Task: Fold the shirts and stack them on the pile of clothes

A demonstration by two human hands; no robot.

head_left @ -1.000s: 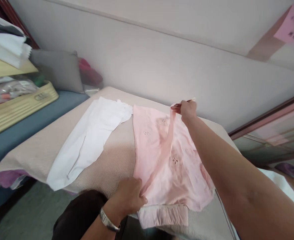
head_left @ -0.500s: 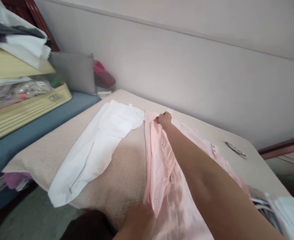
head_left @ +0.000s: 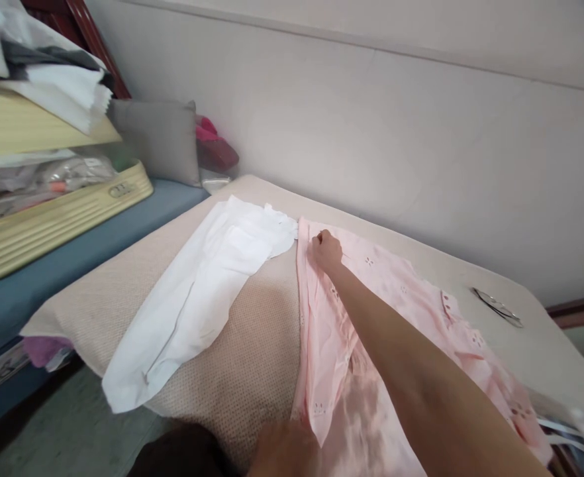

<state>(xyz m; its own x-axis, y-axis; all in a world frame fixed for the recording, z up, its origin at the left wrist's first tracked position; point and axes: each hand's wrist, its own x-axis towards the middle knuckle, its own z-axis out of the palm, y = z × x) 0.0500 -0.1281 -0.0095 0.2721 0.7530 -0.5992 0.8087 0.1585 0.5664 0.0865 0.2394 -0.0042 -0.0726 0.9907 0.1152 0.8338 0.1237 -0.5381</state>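
Note:
A pink garment with cut-out eyelet flowers (head_left: pixel 381 271) lies spread over the right part of the cloth-covered table, its left edge folded over in a long strip. My right hand (head_left: pixel 328 250) is closed on the fabric near the far end of that strip, and the forearm crosses over the garment. At the near end, my left hand (head_left: pixel 285 449) is at the garment's lower left edge; it is blurred and its fingers cannot be made out. Left of the pink fabric lies a flattened white cloth piece (head_left: pixel 197 291), its far end close to the garment's far left corner.
Eyeglasses (head_left: pixel 496 306) lie at the table's right side. A clear plastic package (head_left: pixel 570 430) is at the lower right. To the left, an open yellow suitcase (head_left: pixel 63 222) with packed items stands on a blue mattress (head_left: pixel 173 195) beside a grey cushion (head_left: pixel 157 139). A wall runs behind.
The garment's far part now lies flatter and more spread out toward the right. My right hand stays near the far end, lower on the fabric. The view has shifted slightly.

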